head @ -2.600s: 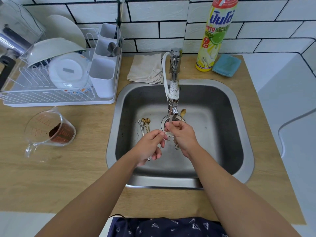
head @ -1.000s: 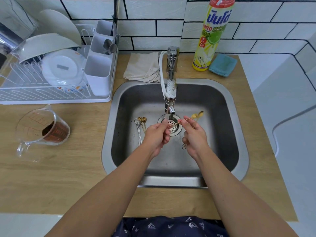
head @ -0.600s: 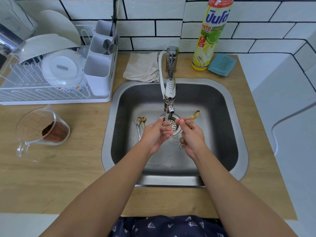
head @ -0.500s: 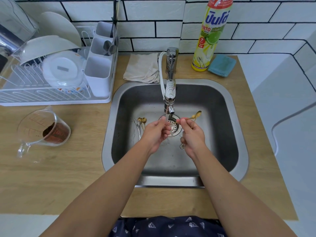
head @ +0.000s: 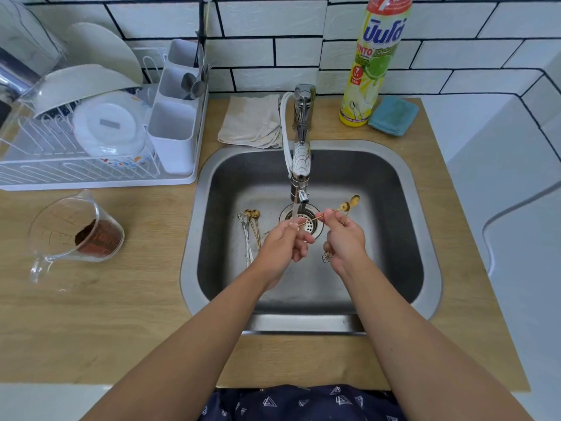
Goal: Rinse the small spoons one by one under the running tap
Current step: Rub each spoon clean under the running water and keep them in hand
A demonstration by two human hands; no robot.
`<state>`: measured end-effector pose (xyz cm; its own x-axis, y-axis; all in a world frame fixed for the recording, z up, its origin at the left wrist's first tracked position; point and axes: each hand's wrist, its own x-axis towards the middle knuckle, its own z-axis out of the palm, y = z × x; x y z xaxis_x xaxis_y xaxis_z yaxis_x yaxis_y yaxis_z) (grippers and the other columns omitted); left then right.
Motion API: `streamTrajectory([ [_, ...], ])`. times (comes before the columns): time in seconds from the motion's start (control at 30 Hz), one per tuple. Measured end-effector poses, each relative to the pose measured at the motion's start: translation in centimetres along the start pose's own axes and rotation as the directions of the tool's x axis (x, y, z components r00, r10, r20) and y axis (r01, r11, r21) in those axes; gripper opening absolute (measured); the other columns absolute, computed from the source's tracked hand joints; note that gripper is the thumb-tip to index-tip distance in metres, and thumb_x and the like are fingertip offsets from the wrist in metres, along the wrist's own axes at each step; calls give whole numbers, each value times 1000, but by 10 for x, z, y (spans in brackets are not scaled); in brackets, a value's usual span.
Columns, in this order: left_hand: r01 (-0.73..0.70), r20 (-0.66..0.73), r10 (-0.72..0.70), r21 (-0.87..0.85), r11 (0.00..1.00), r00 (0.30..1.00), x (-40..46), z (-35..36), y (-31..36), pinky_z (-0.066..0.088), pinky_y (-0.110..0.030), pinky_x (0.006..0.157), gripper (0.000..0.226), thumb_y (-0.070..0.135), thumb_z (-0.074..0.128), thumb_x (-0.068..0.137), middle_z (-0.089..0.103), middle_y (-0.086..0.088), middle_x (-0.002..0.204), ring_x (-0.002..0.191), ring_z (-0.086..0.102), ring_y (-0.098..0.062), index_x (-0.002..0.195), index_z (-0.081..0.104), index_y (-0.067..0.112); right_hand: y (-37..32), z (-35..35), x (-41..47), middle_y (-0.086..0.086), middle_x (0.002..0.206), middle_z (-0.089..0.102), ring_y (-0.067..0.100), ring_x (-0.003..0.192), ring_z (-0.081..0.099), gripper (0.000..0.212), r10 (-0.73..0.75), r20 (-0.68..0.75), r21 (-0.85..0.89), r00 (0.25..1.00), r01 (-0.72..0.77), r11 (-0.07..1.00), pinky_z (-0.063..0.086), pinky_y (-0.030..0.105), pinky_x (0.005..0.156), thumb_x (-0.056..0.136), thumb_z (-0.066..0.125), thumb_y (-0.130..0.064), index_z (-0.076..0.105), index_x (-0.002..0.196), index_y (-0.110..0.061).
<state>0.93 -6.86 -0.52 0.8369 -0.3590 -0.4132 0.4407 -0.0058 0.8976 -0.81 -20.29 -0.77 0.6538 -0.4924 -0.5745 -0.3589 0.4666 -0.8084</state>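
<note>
Lying almost level across the middle of the frame, a small gold spoon (head: pixel 321 215) spans the gap between both hands, its long axis running from lower left to upper right and its bowl pointing toward the upper right. The left hand (head: pixel 280 243) pinches the handle end between thumb and fingertips, right under the thin stream falling from the tap (head: pixel 300 174). The right hand (head: pixel 344 238) is curled round the shaft nearer the bowl, and it also holds a second gold spoon (head: pixel 352 203), whose bowl rises just beyond the first and whose flower-shaped handle end shows below the palm.

The water meets the spoon at its left end (the handle, not the bowl), so the bowl lies to the right of the stream, on the far side of the right hand. By my judgement the coming move turns on this: the spoon must slide leftward along its own axis, or the hands shift right, to bring the bowl under the flow. The left hand is the nearer one to the stream.

More small spoons (head: pixel 250 229) wait in a bundle on the floor of the sink (head: pixel 394 165), left of the drain (head: pixel 309 226), handles pointing toward the bottom of the frame; the left hand is closest to them.

Further out, a folded cloth (head: pixel 250 123) lies behind the sink, a detergent bottle (head: pixel 373 62) and a blue sponge (head: pixel 393 115) stand at upper right, a dish rack (head: pixel 91 123) fills the upper left, and a glass measuring jug (head: pixel 73 235) holding dark powder sits at left.
</note>
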Motion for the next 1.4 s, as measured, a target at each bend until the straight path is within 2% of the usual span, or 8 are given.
streamTrajectory([
  [0.23, 41, -183, -42, -12, 999, 982, 7, -3, 0, 36, -19, 43, 33, 35, 61, 99, 59, -1, 59, 43, 44, -8, 92, 70, 4, 11, 3, -3, -4, 80, 71, 2, 37, 35, 20, -14, 2, -68, 1000, 14, 998, 30, 22, 42, 101, 65, -28, 73, 93, -11],
  [0.43, 113, 36, -108, -166, 980, 993, 4, -5, -1, 50, -18, 54, 19, 11, 48, 105, 75, -6, 88, 67, 69, -10, 117, 62, 7, 9, 0, 0, 5, 102, 77, 3, 52, 42, 18, -10, -34, -15, 999, 10, 1000, 35, 23, 54, 102, 64, -25, 71, 86, -18],
  [0.67, 77, -148, -96, -129, 989, 984, 6, -5, 2, 40, -19, 44, 28, 31, 57, 101, 63, -4, 66, 49, 55, -10, 92, 69, 7, 18, 10, -6, 1, 89, 72, 2, 53, 43, 22, -63, -30, -59, 998, 62, 996, 35, 23, 55, 101, 64, -26, 72, 82, -19],
  [0.83, 126, 84, -109, -241, 962, 991, 3, -7, 1, 53, -19, 60, 22, 15, 47, 105, 77, -10, 102, 89, 75, -18, 121, 60, 6, 6, 3, -1, -7, 69, 67, 0, 36, 41, 22, -15, -24, -18, 1000, 15, 1000, 34, 18, 41, 103, 62, -28, 74, 90, -15],
  [1.0, 207, -57, -228, -246, 947, 972, 10, -10, 9, 43, -18, 43, 35, 35, 52, 103, 66, -1, 60, 50, 63, -11, 94, 66, 5, 6, 12, -10, -4, 94, 81, -2, 42, 50, 13, -55, 80, -13, 995, 57, 998, 37, 13, 42, 101, 65, -27, 70, 92, -19],
  [1.1, 210, -48, -222, -192, 959, 974, 8, -12, 8, 41, -18, 44, 32, 36, 56, 101, 61, -1, 62, 48, 54, -8, 91, 67, 8, -1, 12, -12, -2, 91, 81, -3, 40, 52, 4, -57, 85, 69, 995, 51, 996, 39, 10, 41, 98, 69, -16, 70, 102, -15],
  [1.27, 21, -9, -21, 73, 997, 1000, -1, -8, 4, 49, -21, 60, 23, 22, 47, 106, 65, -2, 84, 69, 61, -9, 112, 63, 6, -7, 8, -10, -2, 83, 79, -2, 35, 48, 10, -51, -8, 87, 999, 51, 995, 37, 11, 40, 92, 76, -18, 72, 84, -15],
  [1.4, 39, -65, -32, 110, 993, 997, -2, -5, 7, 42, -23, 49, 35, 33, 43, 106, 61, 1, 64, 53, 54, -12, 91, 62, 9, -7, 10, -15, -5, 75, 77, -1, 34, 48, 18, -44, 8, 102, 999, 43, 994, 37, 12, 38, 95, 74, -20, 72, 77, -13],
])
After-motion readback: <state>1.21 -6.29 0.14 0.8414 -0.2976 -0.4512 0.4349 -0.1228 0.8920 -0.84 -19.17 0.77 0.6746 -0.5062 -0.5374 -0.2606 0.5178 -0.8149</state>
